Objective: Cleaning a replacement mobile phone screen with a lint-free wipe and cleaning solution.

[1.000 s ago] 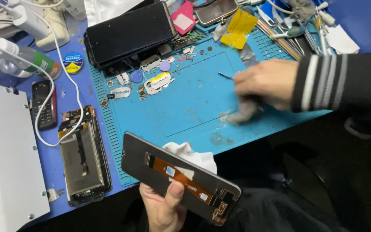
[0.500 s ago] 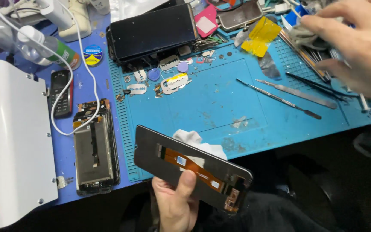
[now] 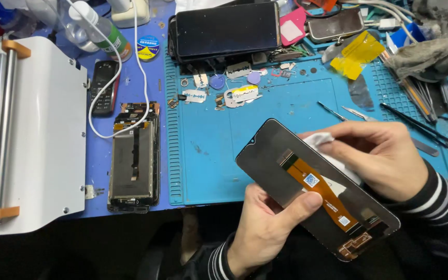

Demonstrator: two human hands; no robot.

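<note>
Your left hand grips a detached phone screen panel from below, thumb pressed across its dark back beside the orange flex cable. The panel hangs tilted over the near edge of the blue work mat. Your right hand pinches a white wipe against the panel's upper edge; how much of the wipe lies under your fingers is hard to tell. Left of the mat lies an opened phone frame; a dark phone sits at the mat's far edge.
</note>
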